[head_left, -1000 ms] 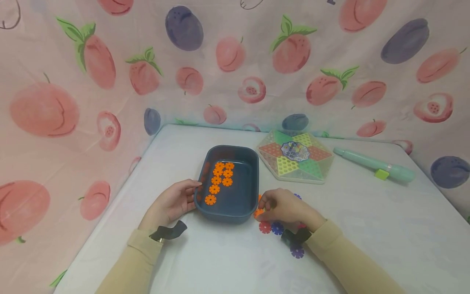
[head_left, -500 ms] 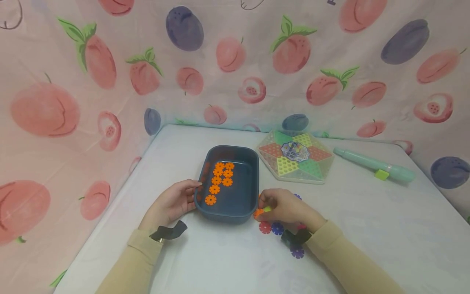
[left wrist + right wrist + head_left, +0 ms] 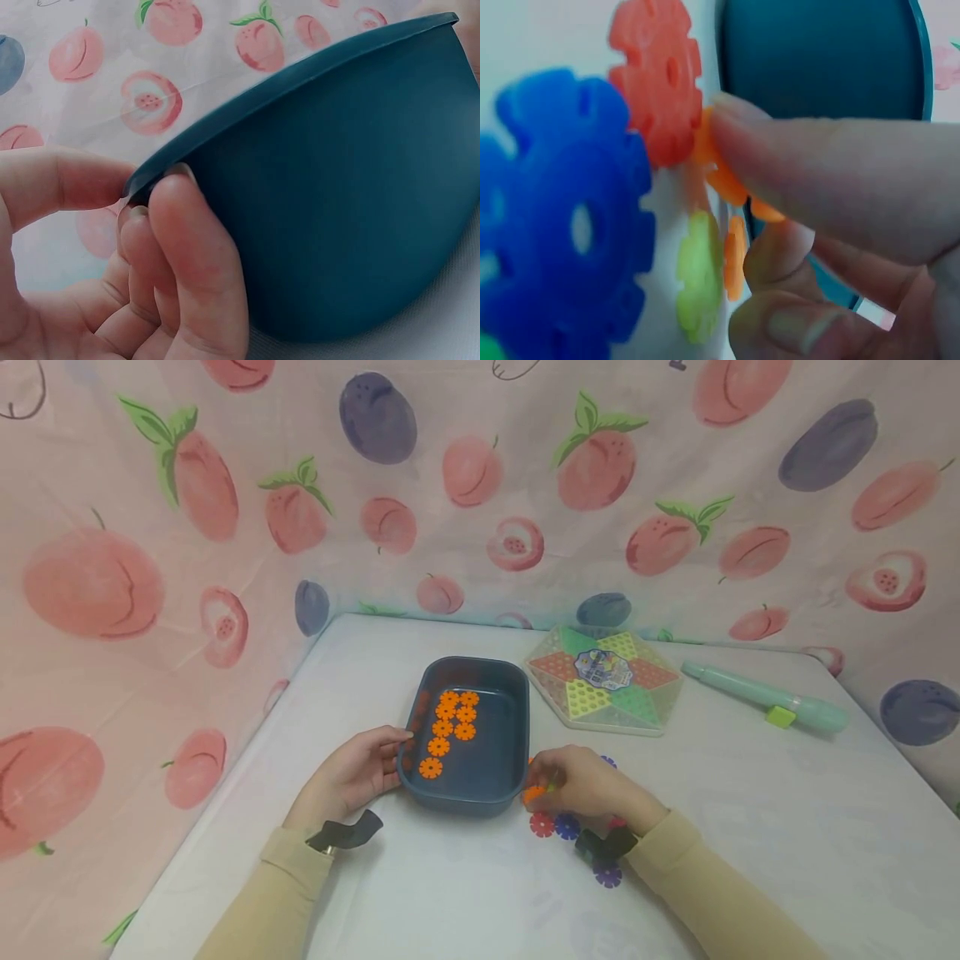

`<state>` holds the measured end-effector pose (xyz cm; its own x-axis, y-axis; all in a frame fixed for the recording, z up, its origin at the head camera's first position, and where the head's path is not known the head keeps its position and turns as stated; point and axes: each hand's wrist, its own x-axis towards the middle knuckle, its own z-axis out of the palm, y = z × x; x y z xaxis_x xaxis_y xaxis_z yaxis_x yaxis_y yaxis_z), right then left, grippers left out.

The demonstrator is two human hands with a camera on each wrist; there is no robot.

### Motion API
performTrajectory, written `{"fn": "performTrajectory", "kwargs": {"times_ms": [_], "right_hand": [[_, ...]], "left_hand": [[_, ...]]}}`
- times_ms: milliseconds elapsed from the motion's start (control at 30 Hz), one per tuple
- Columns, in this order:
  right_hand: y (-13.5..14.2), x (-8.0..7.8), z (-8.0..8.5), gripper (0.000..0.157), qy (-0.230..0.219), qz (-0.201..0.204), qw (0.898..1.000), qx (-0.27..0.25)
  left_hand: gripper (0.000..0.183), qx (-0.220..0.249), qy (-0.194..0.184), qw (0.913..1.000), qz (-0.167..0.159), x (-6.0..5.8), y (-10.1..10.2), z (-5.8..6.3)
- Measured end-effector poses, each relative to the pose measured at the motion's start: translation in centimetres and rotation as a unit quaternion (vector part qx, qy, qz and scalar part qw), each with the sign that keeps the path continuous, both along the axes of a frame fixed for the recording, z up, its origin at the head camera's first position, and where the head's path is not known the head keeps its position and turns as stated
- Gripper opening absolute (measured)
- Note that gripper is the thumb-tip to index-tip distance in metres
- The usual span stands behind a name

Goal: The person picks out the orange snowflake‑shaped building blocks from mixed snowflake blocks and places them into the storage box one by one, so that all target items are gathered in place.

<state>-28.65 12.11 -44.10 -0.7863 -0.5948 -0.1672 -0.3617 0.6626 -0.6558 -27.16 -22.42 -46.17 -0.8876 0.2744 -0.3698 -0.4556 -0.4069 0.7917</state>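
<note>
A dark blue rectangular basin (image 3: 465, 807) stands on the white table, with several orange notched plastic discs (image 3: 438, 747) inside. My left hand (image 3: 356, 772) holds its left rim, thumb and fingers pinching the edge in the left wrist view. Beside the basin's right wall, my right hand (image 3: 581, 783) pinches an orange notched disc (image 3: 727, 184) between thumb and finger, close over the table. Another orange disc (image 3: 735, 259) and a yellow-green disc (image 3: 699, 279) lie just under the fingers. Nearby are a red disc (image 3: 542, 824) and a blue disc (image 3: 567, 826).
A purple disc (image 3: 608, 876) lies nearer me, below the right wrist. Behind stand a hexagonal Chinese checkers board (image 3: 637, 697) and, further right, a mint-green tube (image 3: 742, 688) with a lime-green block (image 3: 780, 717) against it. Fruit-print cloth hangs behind and left.
My right fingers have closed on the orange disc, which has shifted slightly right and tilted. The left hand and the basin have stayed in place.
</note>
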Motion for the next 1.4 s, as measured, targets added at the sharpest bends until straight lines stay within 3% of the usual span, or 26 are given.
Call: {"fn": "performTrajectory", "kwargs": {"times_ms": [333, 467, 600, 800, 1067, 1233, 1400], "right_hand": [[0.9, -0.2, 0.4, 0.013, 0.008, 0.05, 0.999, -0.008], [1.3, -0.3, 1.9, 0.008, -0.018, 0.045, 0.998, -0.033], [1.6, -0.4, 3.8, 0.017, -0.047, 0.023, 0.996, -0.071], [-0.4, -1.8, 6.1, 0.021, -0.028, 0.017, 0.992, -0.121], [-4.4, -4.0, 8.0, 0.017, 0.021, 0.028, 0.997, -0.069], [-6.8, -4.8, 8.1, 0.006, 0.056, 0.045, 0.997, -0.039], [-8.8, -5.8, 8.0, 0.006, 0.073, 0.052, 0.996, -0.014]], "left_hand": [[0.037, -0.006, 0.003, 1.0, 0.004, 0.0, -0.2, 0.1], [0.039, -0.008, 0.003, 1.0, 0.006, 0.0, -0.4, 0.2], [0.046, -0.008, -0.005, 0.9999, 0.009, 0.2, -0.5, 0.4], [0.048, -0.011, -0.002, 0.9999, 0.011, 0.4, -0.8, 0.2], [0.044, -0.001, -0.002, 1.0, 0.004, 0.3, -0.5, -0.2], [0.042, -0.001, 0.011, 0.9999, -0.006, 0.0, -0.3, -0.3], [0.044, -0.014, 0.006, 0.9999, -0.004, -0.1, 0.0, -0.2]]}}
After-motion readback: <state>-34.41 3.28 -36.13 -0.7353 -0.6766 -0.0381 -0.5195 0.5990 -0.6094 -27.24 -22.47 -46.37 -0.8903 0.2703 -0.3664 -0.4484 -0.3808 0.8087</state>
